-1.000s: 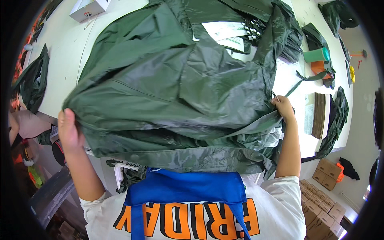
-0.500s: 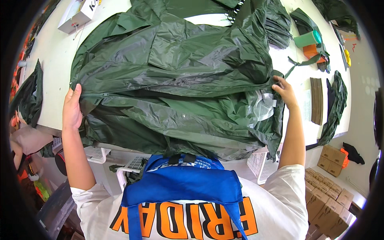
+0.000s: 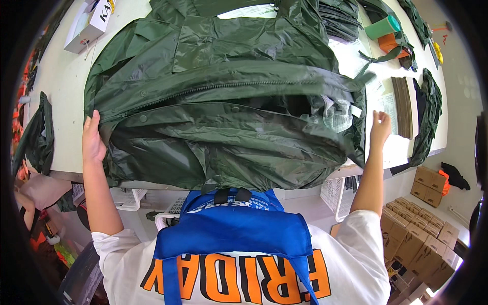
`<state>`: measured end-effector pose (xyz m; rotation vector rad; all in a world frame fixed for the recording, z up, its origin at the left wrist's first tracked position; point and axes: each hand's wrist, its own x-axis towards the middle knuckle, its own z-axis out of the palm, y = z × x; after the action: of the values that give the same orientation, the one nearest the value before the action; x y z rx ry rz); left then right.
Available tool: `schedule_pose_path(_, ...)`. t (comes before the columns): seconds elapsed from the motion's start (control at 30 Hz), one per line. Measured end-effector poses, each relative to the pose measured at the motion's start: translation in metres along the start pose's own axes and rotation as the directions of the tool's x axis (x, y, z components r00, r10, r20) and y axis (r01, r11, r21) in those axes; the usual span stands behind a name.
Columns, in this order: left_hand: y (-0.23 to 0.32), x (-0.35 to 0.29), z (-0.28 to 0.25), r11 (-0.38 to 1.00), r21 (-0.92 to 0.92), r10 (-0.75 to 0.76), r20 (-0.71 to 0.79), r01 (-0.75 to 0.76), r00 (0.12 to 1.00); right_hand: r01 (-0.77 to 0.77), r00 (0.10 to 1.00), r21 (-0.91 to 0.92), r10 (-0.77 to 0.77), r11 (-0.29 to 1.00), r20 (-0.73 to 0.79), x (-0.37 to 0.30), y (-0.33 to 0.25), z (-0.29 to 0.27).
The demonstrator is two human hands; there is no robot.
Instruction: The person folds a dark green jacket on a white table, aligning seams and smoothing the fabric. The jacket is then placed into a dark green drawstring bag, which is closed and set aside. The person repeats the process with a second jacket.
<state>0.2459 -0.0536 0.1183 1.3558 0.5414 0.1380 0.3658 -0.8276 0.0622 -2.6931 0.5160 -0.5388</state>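
Dark-green rain jacket lies across the white counter, gaping along its front zip. The left hand meets its left end; whether those partly hidden fingers pinch it, I cannot tell. The right hand is just beside the right end, fingers loosely curled around nothing visible. Even tension along the zip would likely limit bunching.

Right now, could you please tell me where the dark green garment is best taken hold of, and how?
The dark green garment is probably best pinched at its right edge, from the right: fabric ends there, tabletop shows beyond, and the right grip is nearby, apart from it.
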Motion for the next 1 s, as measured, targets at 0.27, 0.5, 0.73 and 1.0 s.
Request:
schedule_pose_path(0.27,0.006,0.004,0.007,0.994,0.1,-0.048,0.063,0.042,0.997,0.026,0.598,0.27,-0.231,0.963,0.767,-0.099,-0.104,-0.013)
schedule_pose_path(0.5,0.005,0.004,0.002,0.996,0.072,-0.057,0.15,0.047,0.987,0.14,0.582,0.285,-0.311,0.948,0.751,-0.136,-0.107,-0.018)
schedule_pose_path(0.73,-0.001,0.009,-0.006,0.995,0.081,-0.068,0.148,0.056,0.987,0.067,0.605,0.313,-0.288,0.947,0.742,-0.159,-0.126,-0.034)
schedule_pose_path(1.0,-0.003,0.008,-0.001,0.999,0.04,0.015,0.075,-0.018,0.997,0.473,0.817,0.25,-0.527,0.845,0.235,-0.167,-0.102,-0.069)
